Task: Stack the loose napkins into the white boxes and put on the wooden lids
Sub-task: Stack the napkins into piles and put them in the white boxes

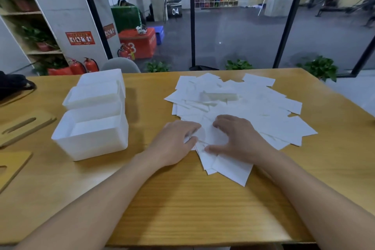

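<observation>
Both hands rest on the near edge of the napkins (233,107) spread across the counter (192,209). The left hand (174,142) and right hand (235,138) lie with relaxed fingers, gripping nothing. The empty white boxes (91,134) stand just left, nearest the left hand.

Illumination is even and moderately dim, with a cool cast; it appears to come from above and from the glass wall (233,26) ahead. Shadows are soft: a faint one lies on the table (192,209) just right of the white boxes (91,134). The napkins (243,107) are overexposed, their edges washing into one another. The glass carries a hazy reflection, and the room beyond is soft and smeared. Wide-angle distortion bends the window posts and the table edges outward. Overall sharpness is low, with slight blur at the frame borders.
</observation>
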Available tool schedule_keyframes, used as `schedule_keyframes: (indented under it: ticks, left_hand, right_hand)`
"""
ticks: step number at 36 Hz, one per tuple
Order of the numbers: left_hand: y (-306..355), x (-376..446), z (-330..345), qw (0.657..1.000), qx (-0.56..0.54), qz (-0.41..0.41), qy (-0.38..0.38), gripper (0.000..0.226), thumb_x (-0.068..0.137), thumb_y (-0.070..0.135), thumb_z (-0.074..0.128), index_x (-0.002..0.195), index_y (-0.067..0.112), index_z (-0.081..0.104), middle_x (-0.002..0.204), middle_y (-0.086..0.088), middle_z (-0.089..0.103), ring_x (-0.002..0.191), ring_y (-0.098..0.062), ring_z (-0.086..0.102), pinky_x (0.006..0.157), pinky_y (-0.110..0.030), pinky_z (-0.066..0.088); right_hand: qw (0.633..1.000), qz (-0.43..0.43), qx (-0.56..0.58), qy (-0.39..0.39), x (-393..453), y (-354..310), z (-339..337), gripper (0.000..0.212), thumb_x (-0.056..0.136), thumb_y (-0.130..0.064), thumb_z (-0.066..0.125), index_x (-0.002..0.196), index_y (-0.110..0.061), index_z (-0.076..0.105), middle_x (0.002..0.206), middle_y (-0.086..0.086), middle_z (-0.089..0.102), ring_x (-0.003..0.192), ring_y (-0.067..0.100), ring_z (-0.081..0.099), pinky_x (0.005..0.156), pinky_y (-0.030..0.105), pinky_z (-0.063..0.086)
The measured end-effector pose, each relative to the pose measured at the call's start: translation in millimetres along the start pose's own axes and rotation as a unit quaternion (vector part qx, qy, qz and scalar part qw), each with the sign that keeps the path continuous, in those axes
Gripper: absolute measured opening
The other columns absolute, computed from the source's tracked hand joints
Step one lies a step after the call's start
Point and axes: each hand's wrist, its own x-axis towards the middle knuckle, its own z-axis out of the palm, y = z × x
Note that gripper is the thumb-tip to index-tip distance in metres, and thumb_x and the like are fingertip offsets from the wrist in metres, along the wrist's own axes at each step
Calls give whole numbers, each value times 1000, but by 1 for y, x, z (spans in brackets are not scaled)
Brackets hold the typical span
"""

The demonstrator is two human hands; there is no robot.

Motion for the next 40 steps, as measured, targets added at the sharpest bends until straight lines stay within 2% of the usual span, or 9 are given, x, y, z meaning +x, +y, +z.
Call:
schedule_keyframes:
  ticks: [3,6,12,16,20,24,31,35,40]
  left_hand:
    - [-3,8,-4,999,-39,-18,3,41,109,28,53,144,45,60,140,23,61,136,-11,50,113,-37,45]
    - [0,16,-10,997,-72,-21,5,41,106,14,50,132,41,67,136,18,63,110,0,59,89,-26,49]
    - [-6,24,-1,985,-163,-20,49,43,103,7,51,117,39,75,122,21,70,118,4,59,96,-24,49]
    - [-5,19,-4,981,-188,36,22,46,97,4,58,117,41,76,125,21,69,120,0,57,88,-15,42]
    - [-8,14,-12,976,-207,68,12,35,97,15,70,118,43,76,126,19,71,133,-10,56,107,-33,47]
    - [-6,15,-7,982,-173,60,47,16,98,35,80,113,41,77,117,21,71,129,-7,57,107,-33,47]
    - [-3,14,-10,972,-198,49,119,6,104,29,74,101,33,77,104,18,75,114,-8,66,100,-26,49]
    - [-6,9,-16,964,-215,50,151,7,106,21,72,101,26,74,103,14,74,112,-14,66,100,-27,49]
    - [-8,5,-30,948,-253,77,176,8,107,16,69,101,20,73,95,5,71,91,-22,64,84,-39,54]
  right_hand:
    - [999,-40,-3,8,2,-1,-6,54,77,-76,77,100,-27,74,121,-15,68,117,9,61,93,20,42]
    - [996,-85,-32,16,6,-4,-7,37,84,-63,78,95,-28,80,129,-8,74,122,10,62,107,29,41]
    - [992,-117,-55,12,8,-17,-2,11,94,-26,68,90,-25,78,107,-11,77,101,15,67,100,36,48]
    - [998,-52,31,20,4,-17,-2,12,95,-25,68,99,-27,80,97,-15,74,91,7,66,83,35,55]
    - [994,-3,100,40,3,-16,-7,11,99,-27,71,102,-32,81,92,-21,74,88,-1,67,74,19,47]
    - [984,13,168,59,3,-18,-13,13,101,-23,73,100,-33,81,93,-26,75,98,-4,69,81,13,49]
    - [986,-17,155,62,-4,-20,-17,22,96,-48,76,113,-33,77,104,-26,75,105,-5,69,91,17,51]
    - [983,-2,151,106,-9,-18,-19,5,102,-33,74,101,-35,78,93,-25,75,93,2,70,73,14,47]
    - [947,30,304,100,-7,-21,-27,19,106,-33,68,93,-30,81,85,-8,76,76,20,68,65,28,48]
